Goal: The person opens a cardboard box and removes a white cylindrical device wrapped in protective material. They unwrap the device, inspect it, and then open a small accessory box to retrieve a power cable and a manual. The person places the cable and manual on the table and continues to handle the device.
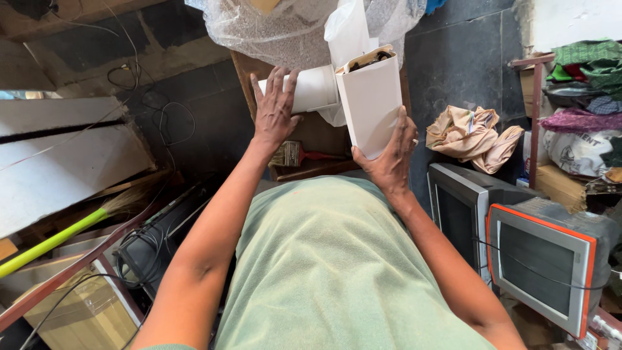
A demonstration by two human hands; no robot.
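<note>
Head view: a tall white box [370, 107] is gripped at its lower end by the right hand [389, 159], whose fingers [403, 133] are wrapped closed around the right edge while the thumb is pressed against the bottom corner. The box is held upright and slightly tilted above a dark wooden bench [311, 139], its open top showing a dark item tucked inside. The left hand [275, 110] is laid flat, fingers [280, 81] spread wide, on a white cylindrical piece [314, 89] that lies on its side just beside the box, touching it; nothing is clasped by this hand. A white plastic bag [346, 29] is seen rising behind the box, and a mass of clear bubble wrap [278, 29] is heaped at the far end of the bench. A paintbrush [295, 154] with a red handle is left on the bench between the two wrists. To the right, crumpled beige cloth [473, 136] is piled on the dark floor, and two old television sets [544, 259] are stood near it, one with an orange frame. A green-handled broom [61, 236] is propped at the left, beside white boards [65, 162]
</note>
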